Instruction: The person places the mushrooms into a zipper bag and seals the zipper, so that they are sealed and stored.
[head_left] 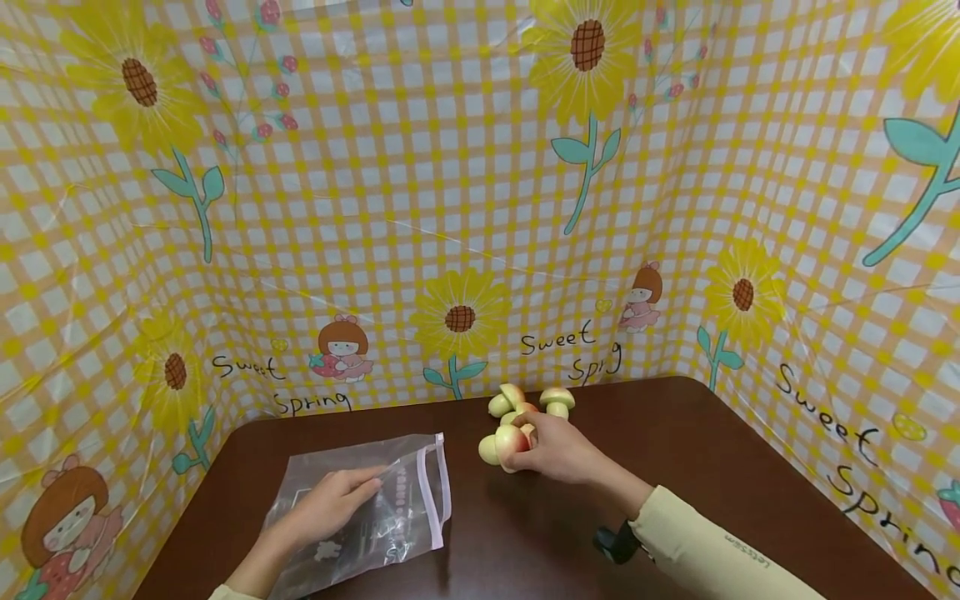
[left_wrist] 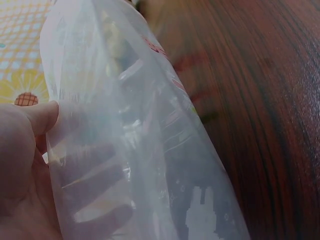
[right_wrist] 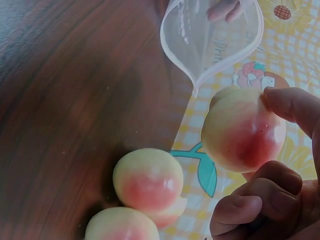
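Observation:
A clear plastic zip bag point(head_left: 397, 521) with a pale pink zip edge is held by my left hand point(head_left: 333, 502). In the left wrist view, its fingers show through the plastic and the thumb point(left_wrist: 46, 117) lies at the bag's near edge. My right hand point(head_left: 562, 450) pinches a toy-like mushroom point(right_wrist: 245, 131) with a glossy cream and red cap, above the table to the right of the bag. The bag's mouth point(right_wrist: 197, 82) gapes towards this mushroom in the right wrist view. Beyond the right hand stands another mushroom point(head_left: 557, 400), beside a mushroom point(head_left: 512, 394) lying tilted.
The dark brown wooden table point(head_left: 675, 467) meets a checked, flower-printed cloth point(head_left: 480, 208) at the back and both sides. In the right wrist view, mushroom caps point(right_wrist: 148, 179) sit close together at the bottom. A dark object point(head_left: 617, 543) is at the right wrist.

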